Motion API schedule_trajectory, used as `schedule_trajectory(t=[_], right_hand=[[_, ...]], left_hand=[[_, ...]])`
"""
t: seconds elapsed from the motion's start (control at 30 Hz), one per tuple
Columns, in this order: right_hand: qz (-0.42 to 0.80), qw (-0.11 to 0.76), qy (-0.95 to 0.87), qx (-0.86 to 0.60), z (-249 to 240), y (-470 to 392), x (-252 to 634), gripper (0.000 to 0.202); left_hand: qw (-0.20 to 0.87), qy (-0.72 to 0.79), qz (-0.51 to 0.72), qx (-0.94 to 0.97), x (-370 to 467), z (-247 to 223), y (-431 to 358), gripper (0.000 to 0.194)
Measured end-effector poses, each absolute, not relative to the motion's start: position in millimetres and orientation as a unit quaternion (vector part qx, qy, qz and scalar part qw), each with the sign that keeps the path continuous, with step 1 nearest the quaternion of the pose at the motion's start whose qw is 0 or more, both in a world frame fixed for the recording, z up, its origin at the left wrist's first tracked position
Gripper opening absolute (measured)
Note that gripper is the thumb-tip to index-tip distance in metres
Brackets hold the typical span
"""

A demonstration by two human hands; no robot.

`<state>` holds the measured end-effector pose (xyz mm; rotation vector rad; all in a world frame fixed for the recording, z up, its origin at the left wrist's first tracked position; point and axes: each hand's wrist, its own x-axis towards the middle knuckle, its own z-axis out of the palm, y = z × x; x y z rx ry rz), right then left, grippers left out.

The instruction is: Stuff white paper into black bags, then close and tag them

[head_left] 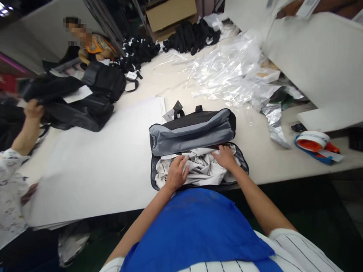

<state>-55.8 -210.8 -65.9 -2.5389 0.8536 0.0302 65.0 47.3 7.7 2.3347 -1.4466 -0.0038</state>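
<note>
Crumpled paper (205, 168) fills the open bag (153, 172) on the surface (260, 144), directly under the fingers, its long axis running left to right. Far left, a co-worker's hand (34, 110) touches black bags (92, 93); white sheets (99, 169) lie between. The left hand (176, 173) rests on the paper's left part, fingers unclenched; the right hand (227, 158), equally near, spreads loosely on its right. Behind stands the grey-lined flap (193, 139), clear of both. Rightward lie clear plastic (228, 70) and a tape roll (314, 140), well apart.
</note>
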Motion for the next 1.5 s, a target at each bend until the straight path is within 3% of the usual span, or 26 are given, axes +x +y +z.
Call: schedule_trajectory(t=[0.17, 0.27, 0.37, 0.47, 0.53, 0.6, 0.77, 0.9, 1.03, 1.17, 1.37, 1.5], right_hand=[[0.061, 0.296, 0.218, -0.928, -28.9, -240.9, -64.8, 0.038], [0.062, 0.247, 0.28, -0.926, -0.4, -251.9, -109.2, 0.036], [0.155, 0.223, 0.362, -0.892, 17.8, -244.5, -158.1, 0.047], [0.211, 0.294, 0.348, -0.865, 17.6, -225.2, -183.6, 0.059], [0.197, 0.317, 0.333, -0.866, 8.5, -209.0, -180.9, 0.045], [0.188, 0.283, 0.345, -0.875, -4.5, -194.2, -165.7, 0.027], [0.218, 0.226, 0.356, -0.88, -29.5, -189.1, -125.2, 0.028], [0.239, 0.253, 0.288, -0.892, -18.0, -208.2, -129.5, 0.018], [0.086, 0.291, 0.192, -0.933, 6.1, -207.0, -142.1, 0.012], [-0.018, 0.335, 0.111, -0.935, 2.2, -189.0, -143.0, 0.029], [0.161, 0.306, 0.147, -0.927, -46.7, -188.5, -130.5, 0.017], [0.199, 0.278, 0.169, -0.924, -57.9, -192.6, -118.2, 0.021]], left_hand=[[0.08, -0.636, -0.055, 0.765, 48.7, -4.0, 1.9, 0.053], [0.015, -0.597, -0.098, 0.796, 59.8, -23.3, -11.2, 0.061], [-0.033, -0.558, -0.15, 0.816, 73.8, -34.7, -17.8, 0.064], [-0.055, -0.539, -0.207, 0.815, 84.8, -36.8, -23.5, 0.065], [-0.053, -0.531, -0.232, 0.814, 89.5, -36.4, -26.9, 0.067], [-0.047, -0.527, -0.237, 0.815, 90.6, -35.7, -29.1, 0.068], [-0.016, -0.535, -0.182, 0.825, 71.0, -24.0, -21.6, 0.06], [0.143, -0.588, -0.134, 0.785, 44.3, 1.8, 2.9, 0.048], [0.241, -0.68, -0.216, 0.658, 29.5, 21.9, 14.8, 0.032], [0.212, -0.708, -0.249, 0.626, 26.0, 10.9, 0.9, 0.032], [0.092, -0.69, -0.272, 0.664, 25.3, -32.4, -30.2, 0.027], [0.059, -0.674, -0.288, 0.677, 24.5, -42.2, -45.0, 0.018]])
